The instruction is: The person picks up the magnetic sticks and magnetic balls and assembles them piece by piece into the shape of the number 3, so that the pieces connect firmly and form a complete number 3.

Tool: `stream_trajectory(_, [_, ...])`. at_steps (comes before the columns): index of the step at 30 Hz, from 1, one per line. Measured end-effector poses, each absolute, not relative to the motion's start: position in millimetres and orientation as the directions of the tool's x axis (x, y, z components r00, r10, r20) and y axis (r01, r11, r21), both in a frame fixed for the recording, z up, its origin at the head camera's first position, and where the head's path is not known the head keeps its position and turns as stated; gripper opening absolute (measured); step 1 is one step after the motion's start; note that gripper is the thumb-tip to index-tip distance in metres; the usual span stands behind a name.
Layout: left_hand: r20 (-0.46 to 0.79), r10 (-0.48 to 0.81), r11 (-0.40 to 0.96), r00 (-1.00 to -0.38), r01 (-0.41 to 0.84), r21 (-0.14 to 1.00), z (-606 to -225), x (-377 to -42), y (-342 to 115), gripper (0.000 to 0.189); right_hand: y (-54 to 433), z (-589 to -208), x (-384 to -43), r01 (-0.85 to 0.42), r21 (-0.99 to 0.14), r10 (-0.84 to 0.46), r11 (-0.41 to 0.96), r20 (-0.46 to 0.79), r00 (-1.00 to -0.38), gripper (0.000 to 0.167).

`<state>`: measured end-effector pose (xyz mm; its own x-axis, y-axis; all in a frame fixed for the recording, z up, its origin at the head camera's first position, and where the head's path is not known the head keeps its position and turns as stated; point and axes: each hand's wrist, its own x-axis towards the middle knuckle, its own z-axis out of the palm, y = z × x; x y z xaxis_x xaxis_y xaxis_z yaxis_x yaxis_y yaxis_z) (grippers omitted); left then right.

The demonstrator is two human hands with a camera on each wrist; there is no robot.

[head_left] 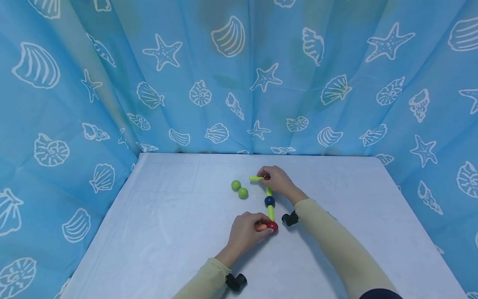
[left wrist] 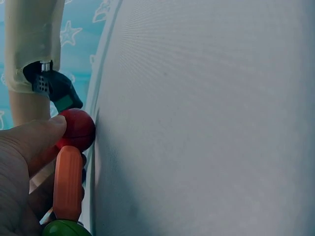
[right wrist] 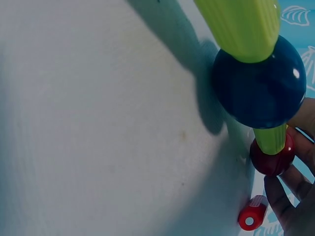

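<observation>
A chain of toy rods and balls runs between the two hands. My left hand (head_left: 246,232) pinches a red ball (left wrist: 78,129) at the near end, the thumb lying on it. From that ball an orange rod (left wrist: 68,182) leads to a green ball (left wrist: 65,228) under the palm. My right hand (head_left: 278,180) grips the far red ball (right wrist: 273,160), which is mostly covered in the head view. Between them sits a blue ball (head_left: 269,201), with a yellow-green rod (head_left: 271,213) on the near side and another yellow-green rod (head_left: 269,191) on the far side.
Two loose green balls, one farther (head_left: 235,185) and one nearer (head_left: 242,193), lie left of the chain. A yellow-green rod (head_left: 255,178) sticks out left of the right hand. A red piece with a pale end spot (right wrist: 252,214) shows by the right fingers. Shell-print curtains (head_left: 231,83) surround the white table (head_left: 168,207).
</observation>
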<state>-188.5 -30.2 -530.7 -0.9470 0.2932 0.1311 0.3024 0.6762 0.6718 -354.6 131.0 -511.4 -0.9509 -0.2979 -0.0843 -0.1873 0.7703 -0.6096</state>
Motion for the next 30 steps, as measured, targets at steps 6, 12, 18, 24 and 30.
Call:
stream_trajectory(6, [0.135, 0.292, 0.679, -0.947, 0.305, 0.668, -530, -188, -30, 0.024, 130, -514, -355, -0.192, -0.616, -0.303, 0.764, -0.080, -0.950, 0.018])
stream_trajectory(12, [0.136, 0.291, 0.679, -0.947, 0.304, 0.668, -531, -187, -29, 0.025, 130, -518, -354, -0.190, -0.603, -0.303, 0.775, -0.091, -0.948, 0.019])
stream_trajectory(18, [0.135, 0.289, 0.677, -0.948, 0.302, 0.671, -533, -188, -29, 0.025, 133, -516, -350, -0.177, -0.591, -0.279, 0.787, -0.086, -0.956, 0.028])
stream_trajectory(24, [0.129, 0.284, 0.687, -0.950, 0.296, 0.664, -534, -188, -29, 0.025, 139, -511, -341, -0.144, -0.565, -0.227, 0.813, -0.079, -0.971, 0.035])
stream_trajectory(30, [0.118, 0.282, 0.689, -0.952, 0.287, 0.666, -533, -188, -29, 0.025, 145, -508, -333, -0.118, -0.575, -0.197, 0.809, -0.076, -0.977, 0.037])
